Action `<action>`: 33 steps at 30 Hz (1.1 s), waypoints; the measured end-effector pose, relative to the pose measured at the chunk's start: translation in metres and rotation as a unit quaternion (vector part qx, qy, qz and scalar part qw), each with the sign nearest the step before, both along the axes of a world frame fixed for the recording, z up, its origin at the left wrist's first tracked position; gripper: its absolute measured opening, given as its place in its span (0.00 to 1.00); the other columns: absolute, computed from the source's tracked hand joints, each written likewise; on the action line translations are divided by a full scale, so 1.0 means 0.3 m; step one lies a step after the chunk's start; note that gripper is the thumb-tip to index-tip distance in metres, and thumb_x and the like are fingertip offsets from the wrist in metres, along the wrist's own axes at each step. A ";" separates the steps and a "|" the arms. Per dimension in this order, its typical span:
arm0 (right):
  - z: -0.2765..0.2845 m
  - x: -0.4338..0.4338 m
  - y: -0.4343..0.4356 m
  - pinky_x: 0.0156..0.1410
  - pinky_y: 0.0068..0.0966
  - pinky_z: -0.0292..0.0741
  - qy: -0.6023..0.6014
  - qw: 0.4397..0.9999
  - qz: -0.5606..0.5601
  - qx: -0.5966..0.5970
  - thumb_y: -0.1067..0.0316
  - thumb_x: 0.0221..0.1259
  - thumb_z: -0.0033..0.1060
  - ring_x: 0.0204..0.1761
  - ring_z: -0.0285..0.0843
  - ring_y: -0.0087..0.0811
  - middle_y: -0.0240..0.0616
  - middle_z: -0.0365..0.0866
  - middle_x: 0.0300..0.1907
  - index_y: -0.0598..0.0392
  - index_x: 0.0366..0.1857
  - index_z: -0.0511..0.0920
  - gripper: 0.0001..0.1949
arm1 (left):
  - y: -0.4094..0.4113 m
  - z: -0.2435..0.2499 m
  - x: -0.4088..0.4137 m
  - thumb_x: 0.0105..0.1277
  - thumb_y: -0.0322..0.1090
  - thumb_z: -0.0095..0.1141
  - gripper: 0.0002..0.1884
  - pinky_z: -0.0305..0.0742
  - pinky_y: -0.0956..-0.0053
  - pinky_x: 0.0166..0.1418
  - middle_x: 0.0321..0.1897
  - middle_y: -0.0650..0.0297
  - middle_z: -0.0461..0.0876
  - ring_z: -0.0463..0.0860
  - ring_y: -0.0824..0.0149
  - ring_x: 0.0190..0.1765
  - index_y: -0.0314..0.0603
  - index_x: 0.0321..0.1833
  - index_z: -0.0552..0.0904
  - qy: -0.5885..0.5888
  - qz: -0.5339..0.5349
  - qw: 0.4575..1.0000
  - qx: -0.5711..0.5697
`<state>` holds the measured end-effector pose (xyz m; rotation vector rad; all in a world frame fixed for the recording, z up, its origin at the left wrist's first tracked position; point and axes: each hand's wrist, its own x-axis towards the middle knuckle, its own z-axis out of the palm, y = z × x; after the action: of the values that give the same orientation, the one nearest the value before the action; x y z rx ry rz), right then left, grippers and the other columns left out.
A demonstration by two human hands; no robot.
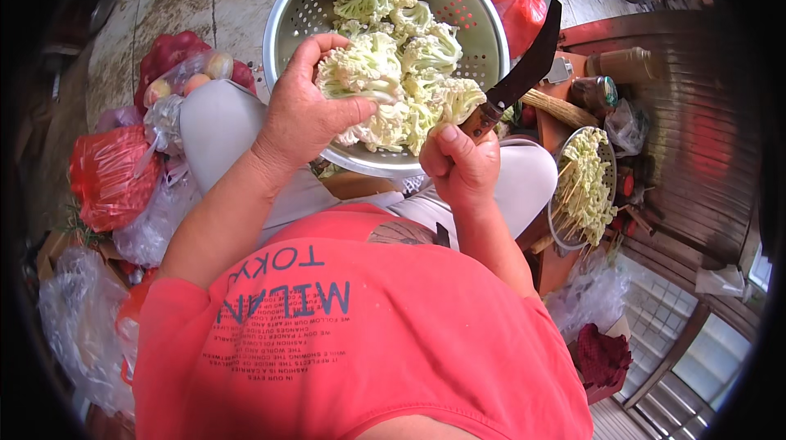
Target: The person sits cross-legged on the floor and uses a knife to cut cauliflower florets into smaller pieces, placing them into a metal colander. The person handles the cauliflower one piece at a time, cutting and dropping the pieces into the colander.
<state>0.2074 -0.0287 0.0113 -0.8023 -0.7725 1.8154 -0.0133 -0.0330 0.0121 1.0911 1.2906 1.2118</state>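
Note:
A large perforated metal colander (279, 28) stands in front of my lap, with pieces of cauliflower (433, 50) heaped in it. My left hand (316, 99) grips a big cauliflower floret (362, 68) over the near left part of the colander, thumb across its stem. At the colander's near right rim, my right hand (463, 160) is closed round the wooden handle of a knife (525, 75) with a dark curved blade, which points up and to the right. A smaller floret (460, 99) lies against the handle, just above my right thumb; whether I also pinch it, I cannot tell.
Right of my knee, a smaller colander (556, 234) holds cauliflower pieces with thin sticks (568, 194). Jars (594, 93) and a corncob-like rod (562, 110) lie beyond it. Red plastic bags (113, 176) and a net bag (169, 50) are at left; another red bag (506, 1) touches the big colander's far right side.

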 end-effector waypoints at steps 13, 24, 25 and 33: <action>-0.083 0.006 -0.049 0.27 0.17 0.67 -0.270 0.942 -0.080 0.181 0.78 0.61 0.74 0.24 0.72 0.18 0.30 0.79 0.29 0.56 0.35 0.75 0.11 | -0.006 0.129 0.077 0.63 0.33 0.69 0.24 0.81 0.76 0.44 0.54 0.60 0.81 0.85 0.69 0.41 0.39 0.62 0.79 -0.073 -0.159 0.976 -0.130; -0.070 0.041 -0.088 0.42 0.29 0.76 -0.465 0.844 0.018 0.268 0.71 0.57 0.74 0.33 0.78 0.36 0.36 0.79 0.30 0.55 0.46 0.80 0.15 | -0.011 0.003 0.076 0.68 0.26 0.62 0.16 0.86 0.73 0.46 0.42 0.62 0.83 0.87 0.69 0.40 0.37 0.57 0.76 -0.276 -0.017 0.960 -0.047; -0.073 0.039 -0.092 0.45 0.32 0.78 -0.482 0.819 0.035 0.311 0.70 0.57 0.74 0.37 0.81 0.43 0.40 0.81 0.34 0.54 0.46 0.80 0.15 | -0.010 0.003 0.079 0.68 0.26 0.62 0.16 0.86 0.73 0.46 0.42 0.62 0.83 0.87 0.69 0.40 0.36 0.57 0.77 -0.276 -0.011 0.961 -0.028; -0.086 0.039 -0.117 0.46 0.36 0.78 -0.492 0.821 0.041 0.287 0.68 0.58 0.72 0.39 0.82 0.46 0.41 0.82 0.36 0.53 0.46 0.79 0.14 | -0.006 -0.001 0.074 0.68 0.25 0.62 0.11 0.87 0.72 0.44 0.39 0.60 0.86 0.88 0.66 0.38 0.36 0.52 0.79 -0.354 0.053 0.934 -0.019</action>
<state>0.2190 -0.0640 -0.0144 -1.2847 -1.9237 1.0018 0.0089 -0.0349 0.0118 0.4702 0.8057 1.4714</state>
